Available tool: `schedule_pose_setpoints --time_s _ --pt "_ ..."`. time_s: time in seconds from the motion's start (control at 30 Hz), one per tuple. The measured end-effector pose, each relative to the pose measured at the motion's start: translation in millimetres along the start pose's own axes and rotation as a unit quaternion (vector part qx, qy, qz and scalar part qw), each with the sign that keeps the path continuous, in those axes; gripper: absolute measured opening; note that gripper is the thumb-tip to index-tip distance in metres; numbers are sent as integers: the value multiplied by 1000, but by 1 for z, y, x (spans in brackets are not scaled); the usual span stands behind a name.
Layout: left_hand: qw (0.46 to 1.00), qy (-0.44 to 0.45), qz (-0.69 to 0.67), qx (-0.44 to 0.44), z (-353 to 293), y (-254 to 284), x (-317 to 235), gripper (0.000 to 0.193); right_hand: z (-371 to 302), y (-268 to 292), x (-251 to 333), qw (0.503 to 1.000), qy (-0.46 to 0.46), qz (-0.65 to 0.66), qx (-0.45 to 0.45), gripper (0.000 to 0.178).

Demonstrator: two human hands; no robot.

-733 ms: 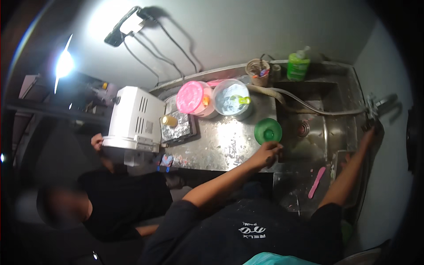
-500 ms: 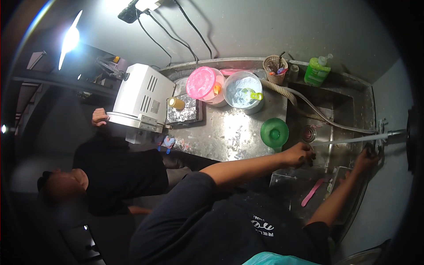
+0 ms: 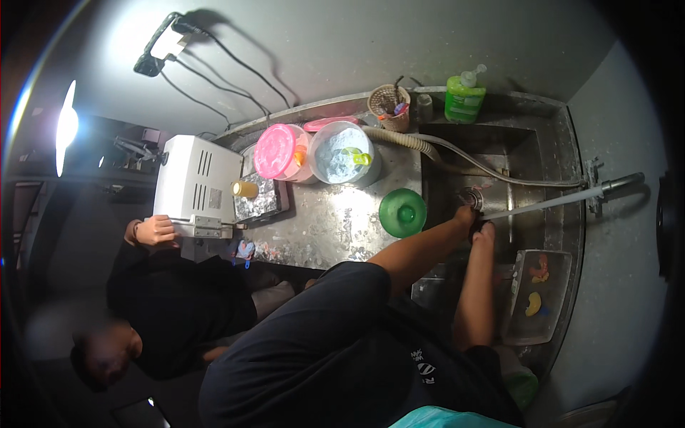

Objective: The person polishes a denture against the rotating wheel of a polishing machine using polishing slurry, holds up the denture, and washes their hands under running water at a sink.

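Note:
Over the steel sink (image 3: 524, 246), my left hand (image 3: 467, 216) and my right hand (image 3: 485, 232) are close together, seeming to touch. They are at the open end of the long pale tap spout (image 3: 542, 205), which reaches in from the right wall. Fingers of both hands are partly hidden and blurred, and nothing I can make out is in them. Just beyond them is the sink drain (image 3: 471, 195). A green bowl (image 3: 403, 213) sits on the steel counter to the left of my hands. My right forearm crosses the near part of the sink.
A clear tray (image 3: 539, 307) with coloured scraps lies right of my right forearm. A pink-lidded tub (image 3: 275, 151), a tub of pale powder (image 3: 341, 153), a basket (image 3: 389, 107) and a green pump bottle (image 3: 465, 100) line the back. A co-worker's hand (image 3: 155, 230) rests at a white machine (image 3: 196, 178).
My right hand has come left from the tap by the wall to meet my left hand under the spout's end. The view has turned right. The co-worker's hand remains at the white machine.

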State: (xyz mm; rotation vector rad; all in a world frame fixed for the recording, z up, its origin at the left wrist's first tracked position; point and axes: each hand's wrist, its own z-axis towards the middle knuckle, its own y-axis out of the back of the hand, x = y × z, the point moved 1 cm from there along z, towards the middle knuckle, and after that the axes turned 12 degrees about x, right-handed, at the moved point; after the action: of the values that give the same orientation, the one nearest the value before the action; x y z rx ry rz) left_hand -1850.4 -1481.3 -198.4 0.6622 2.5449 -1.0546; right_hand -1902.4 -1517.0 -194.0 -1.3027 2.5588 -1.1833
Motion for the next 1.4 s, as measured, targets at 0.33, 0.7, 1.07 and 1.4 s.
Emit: schedule_pose_setpoints --time_s 0.33,0.7,1.07,1.4 --pt "948 -53 298 -96 68 103 4 31 8 6 -55 998 -46 -43 18 30" --pt "976 -4 179 123 97 157 18 35 28 28 -70 996 -28 -78 -42 32" --pt "409 23 905 113 38 103 -15 46 14 33 -77 983 -154 92 34 36" --pt "638 108 760 -64 47 113 -9 48 31 12 -84 937 27 -348 -8 21"
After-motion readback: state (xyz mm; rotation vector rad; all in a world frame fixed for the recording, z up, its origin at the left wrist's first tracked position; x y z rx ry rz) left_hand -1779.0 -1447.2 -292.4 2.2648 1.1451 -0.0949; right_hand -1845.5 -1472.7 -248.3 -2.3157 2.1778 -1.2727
